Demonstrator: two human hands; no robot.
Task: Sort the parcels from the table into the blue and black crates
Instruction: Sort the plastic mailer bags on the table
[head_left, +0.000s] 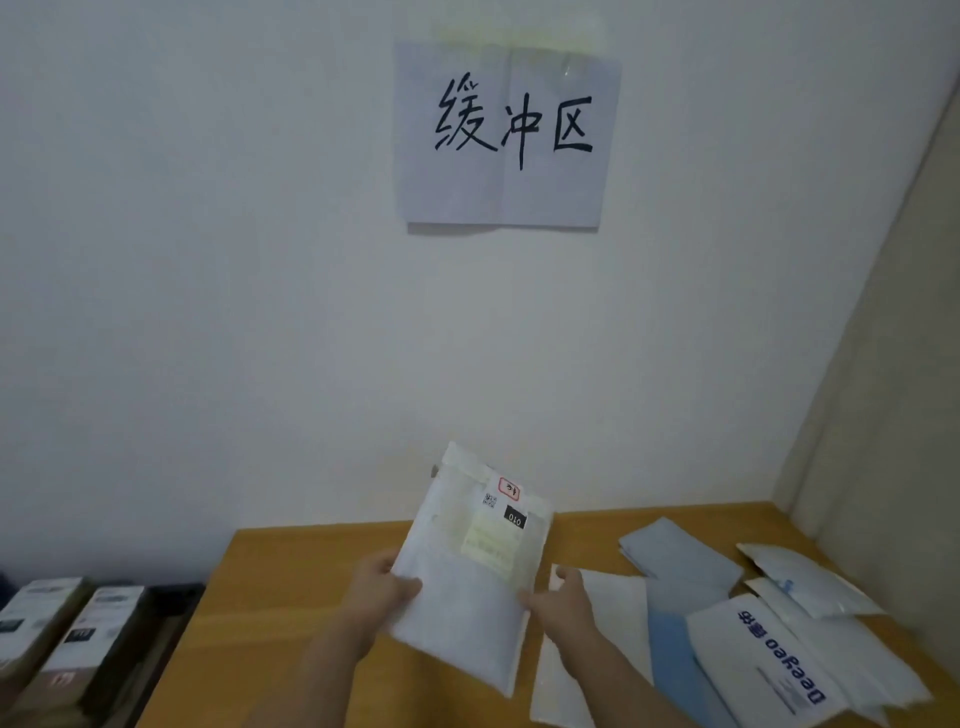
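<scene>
A white padded parcel (467, 577) is marked with a pale yellow label, a black tag lettered in white, a small red-bordered sticker and a black-and-white code square. The table (311, 566) is coloured a warm orange-brown. On its right side, white parcels (810, 584) are seen, one (779, 654) printed with dark blue lettering, beside a pale grey-blue envelope (680, 556) and a brighter blue one (675, 670). The wall (208, 260) is painted off-white, and a white paper sign (506, 135) is inked with black brush characters. At the near left, brown boxes (62, 639) with white and black labels are shown.
</scene>
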